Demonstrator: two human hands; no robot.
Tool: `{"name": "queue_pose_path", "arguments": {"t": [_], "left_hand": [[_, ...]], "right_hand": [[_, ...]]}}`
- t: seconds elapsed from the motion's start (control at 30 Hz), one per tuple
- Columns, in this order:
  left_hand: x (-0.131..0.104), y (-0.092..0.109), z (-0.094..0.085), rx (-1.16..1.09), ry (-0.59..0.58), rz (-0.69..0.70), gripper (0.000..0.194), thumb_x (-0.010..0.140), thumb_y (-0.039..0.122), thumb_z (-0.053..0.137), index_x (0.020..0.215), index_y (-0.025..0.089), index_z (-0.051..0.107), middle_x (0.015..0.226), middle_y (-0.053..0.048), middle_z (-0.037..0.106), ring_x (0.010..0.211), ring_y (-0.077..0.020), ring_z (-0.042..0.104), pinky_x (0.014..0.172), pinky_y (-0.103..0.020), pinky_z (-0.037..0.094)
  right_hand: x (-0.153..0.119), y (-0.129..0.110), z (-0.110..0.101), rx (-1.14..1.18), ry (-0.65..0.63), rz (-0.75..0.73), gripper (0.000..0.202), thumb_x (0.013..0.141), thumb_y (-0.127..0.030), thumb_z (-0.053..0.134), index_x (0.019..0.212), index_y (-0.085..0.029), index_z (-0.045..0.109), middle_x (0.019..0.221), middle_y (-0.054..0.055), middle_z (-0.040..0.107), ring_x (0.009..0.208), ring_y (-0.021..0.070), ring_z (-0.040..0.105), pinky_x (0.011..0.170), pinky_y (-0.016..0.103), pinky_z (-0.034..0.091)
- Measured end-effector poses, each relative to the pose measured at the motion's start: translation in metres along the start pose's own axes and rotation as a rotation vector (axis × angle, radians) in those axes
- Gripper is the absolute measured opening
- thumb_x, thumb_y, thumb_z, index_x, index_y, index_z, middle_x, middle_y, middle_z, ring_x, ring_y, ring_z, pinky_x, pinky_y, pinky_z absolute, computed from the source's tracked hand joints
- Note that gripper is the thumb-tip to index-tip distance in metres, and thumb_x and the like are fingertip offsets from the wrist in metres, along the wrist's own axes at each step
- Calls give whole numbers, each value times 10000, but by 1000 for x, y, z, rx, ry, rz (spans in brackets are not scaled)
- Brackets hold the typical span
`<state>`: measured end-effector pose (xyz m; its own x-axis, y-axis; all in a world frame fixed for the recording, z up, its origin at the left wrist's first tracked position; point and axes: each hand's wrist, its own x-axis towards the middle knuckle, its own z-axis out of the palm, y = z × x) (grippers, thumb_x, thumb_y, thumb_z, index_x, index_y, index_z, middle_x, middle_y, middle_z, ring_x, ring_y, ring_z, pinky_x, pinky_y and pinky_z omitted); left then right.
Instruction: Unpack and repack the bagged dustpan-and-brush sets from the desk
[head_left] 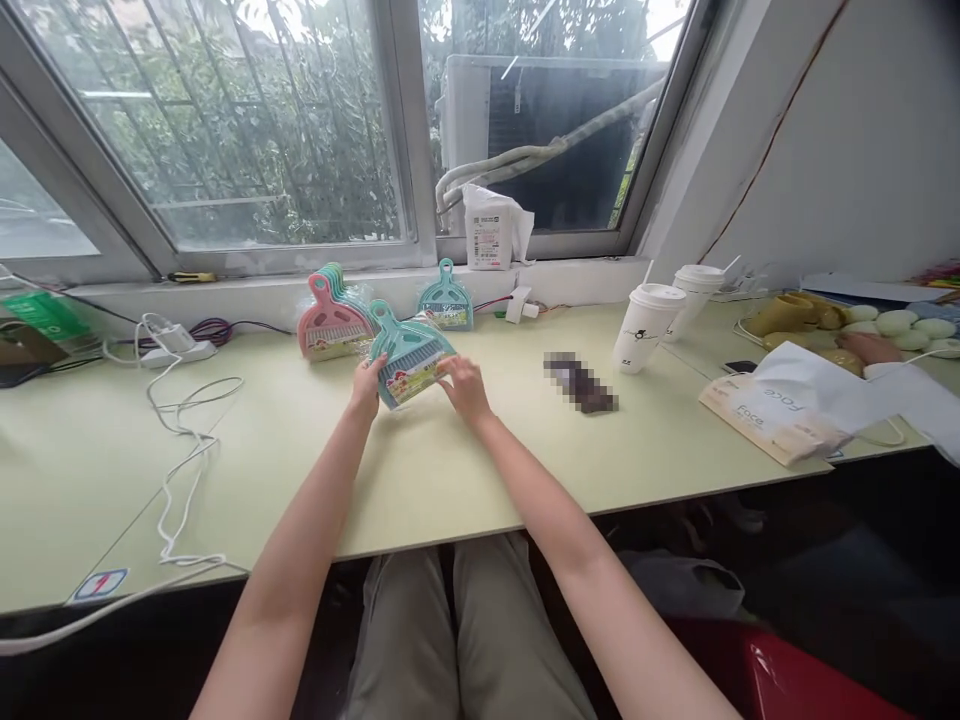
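Your left hand [367, 388] and right hand [465, 386] clamp opposite sides of the teal dustpan set [407, 366]; loosening either grip could let it tip toward the desk [435, 475].

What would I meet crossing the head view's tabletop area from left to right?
Green package, white power strip, pink dustpan-and-brush set, held teal dustpan-and-brush set, pixelated item, front lidded paper cup, "Face" tissue pack.
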<state>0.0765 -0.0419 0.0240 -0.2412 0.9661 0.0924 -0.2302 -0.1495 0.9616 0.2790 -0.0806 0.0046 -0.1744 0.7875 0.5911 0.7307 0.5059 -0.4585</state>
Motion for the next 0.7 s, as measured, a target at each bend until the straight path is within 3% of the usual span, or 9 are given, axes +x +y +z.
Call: {"name": "queue_pose_path", "arguments": {"t": [0.07, 0.13, 0.27, 0.4, 0.57, 0.63, 0.7], "left_hand": [[-10, -4, -3, -56, 47, -10, 336, 690, 376, 730, 932, 172, 617, 886, -75, 710, 928, -257, 663, 789, -359, 543], [-18, -5, -6, -75, 33, -22, 335, 717, 342, 712, 981, 163, 611, 940, -82, 713, 947, -243, 665, 788, -337, 551], [-27, -2, -12, -93, -30, -42, 471, 719, 281, 710, 1161, 208, 565, 1060, -60, 702, 952, -208, 670, 732, -287, 558], [-30, 3, -14, -45, -101, -81, 528, 715, 319, 722, 1204, 226, 546, 1070, -57, 693, 929, -202, 670, 718, -291, 555], [-33, 7, -17, 37, -341, -92, 555, 759, 563, 653, 1188, 215, 602, 1031, -78, 702, 986, -226, 657, 826, -350, 543], [-31, 6, -19, 97, -336, -86, 555, 711, 583, 699, 1090, 180, 654, 995, -102, 702, 1013, -239, 645, 843, -349, 534], [-27, 4, -23, 139, -248, -90, 541, 656, 574, 757, 965, 138, 676, 944, -131, 699, 1005, -252, 643, 825, -348, 535]], "right_hand": [[-6, -2, 0, 67, -203, -66, 120, 849, -93, 603, 879, -196, 656, 977, 67, 684, 999, 195, 603, 966, 344, 370], [-7, -2, 4, 186, -238, 8, 109, 868, -142, 609, 777, -179, 656, 886, 52, 695, 902, 173, 630, 911, 319, 416], [-1, 1, 10, 622, -116, 351, 295, 940, -345, 531, 732, -171, 645, 766, 42, 702, 694, 136, 660, 709, 254, 507], [4, 6, 12, 973, -65, 618, 125, 845, -265, 677, 863, -165, 604, 736, 28, 702, 561, 117, 664, 598, 232, 540], [7, 13, 13, 1150, 100, 757, 365, 709, -102, 784, 847, -207, 463, 766, -16, 697, 700, 115, 694, 740, 277, 601], [9, 14, 10, 1195, 115, 764, 403, 697, -69, 777, 865, -217, 443, 776, -22, 701, 746, 128, 698, 787, 329, 609], [10, 14, 5, 1204, 89, 749, 403, 688, -47, 770, 889, -215, 464, 779, -18, 707, 762, 141, 701, 810, 367, 612]]}}
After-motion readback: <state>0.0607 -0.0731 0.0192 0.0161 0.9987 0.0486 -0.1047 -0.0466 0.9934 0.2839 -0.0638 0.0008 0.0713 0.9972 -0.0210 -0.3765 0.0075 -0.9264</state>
